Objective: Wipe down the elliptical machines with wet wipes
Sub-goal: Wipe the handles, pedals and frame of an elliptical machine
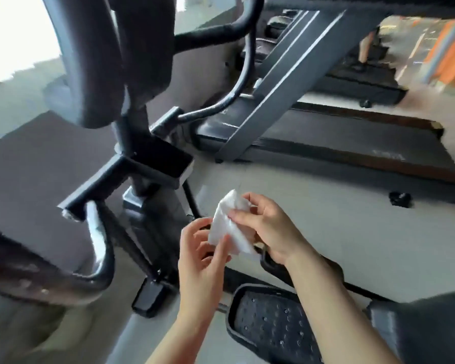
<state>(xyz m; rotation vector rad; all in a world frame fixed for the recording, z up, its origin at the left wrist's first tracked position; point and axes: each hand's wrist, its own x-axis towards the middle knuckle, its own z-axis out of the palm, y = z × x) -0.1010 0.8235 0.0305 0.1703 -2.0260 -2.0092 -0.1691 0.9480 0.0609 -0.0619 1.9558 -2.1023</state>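
Both hands hold a white wipe (229, 224) up in the air. The left hand (202, 248) pinches its bottom edge, and the right hand (267, 227) pinches its top. The elliptical (132, 143) stands just behind, its pedal (268, 324) below the arms.

You hold a soft, white, crumpled wet wipe (230, 224). The elliptical machine (132, 143) has glossy black metal tubing, a shiny curved handlebar (100, 245) and a matt black studded plastic pedal (271, 324). The floor (352, 232) looks smooth and pale.
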